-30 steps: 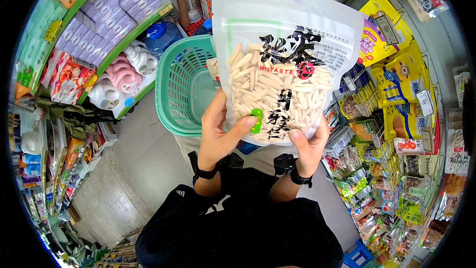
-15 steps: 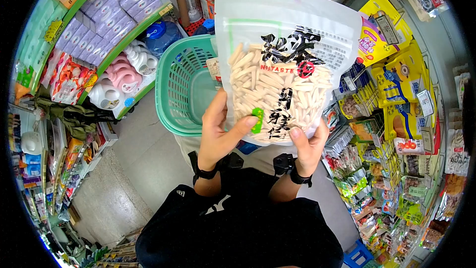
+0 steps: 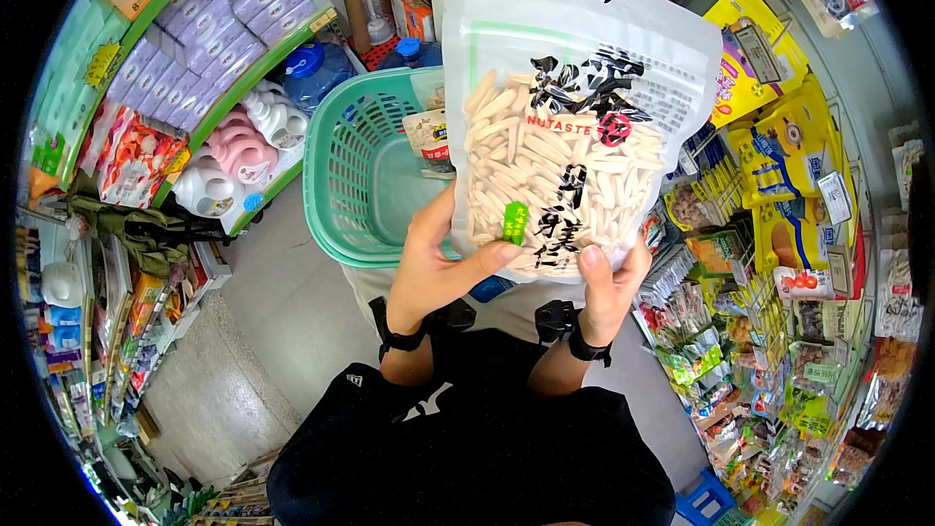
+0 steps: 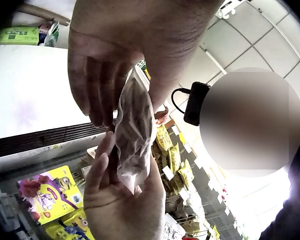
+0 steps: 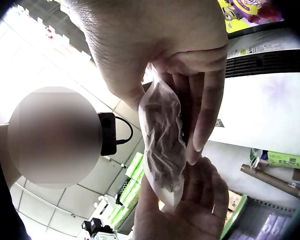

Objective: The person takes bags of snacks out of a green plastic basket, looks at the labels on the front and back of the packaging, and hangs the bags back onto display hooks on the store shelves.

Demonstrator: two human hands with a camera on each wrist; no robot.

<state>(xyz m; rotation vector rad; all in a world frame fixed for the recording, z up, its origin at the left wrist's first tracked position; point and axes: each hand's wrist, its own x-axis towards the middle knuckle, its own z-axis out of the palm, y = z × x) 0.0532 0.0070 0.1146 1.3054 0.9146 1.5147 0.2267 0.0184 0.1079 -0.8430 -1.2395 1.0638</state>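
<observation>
Both hands hold up a large clear-and-white bag (image 3: 565, 156) of pale slivered pieces, black characters and red "NUTASTE" on its front. In the head view the left hand (image 3: 433, 258) grips its lower left edge, thumb on the front beside a small green label; the right hand (image 3: 616, 287) grips the lower right edge, thumb on the front. The left wrist view shows the bag's bottom edge (image 4: 135, 135) between the two hands, fingers behind. From the right wrist the same bottom (image 5: 163, 145) appears, creased and bulging.
A green basket (image 3: 326, 185) with a small packet (image 3: 429, 136) inside stands behind the left hand. Shelves of purple tissue packs (image 3: 209, 34) and bottles line the left; hanging yellow bags (image 3: 779, 151) and many snack packets line the right. Grey floor (image 3: 282, 302) lies at lower left.
The bag has shifted slightly right and up in the head view, uncovering more of the packet in the basket. Both hands keep their grip.
</observation>
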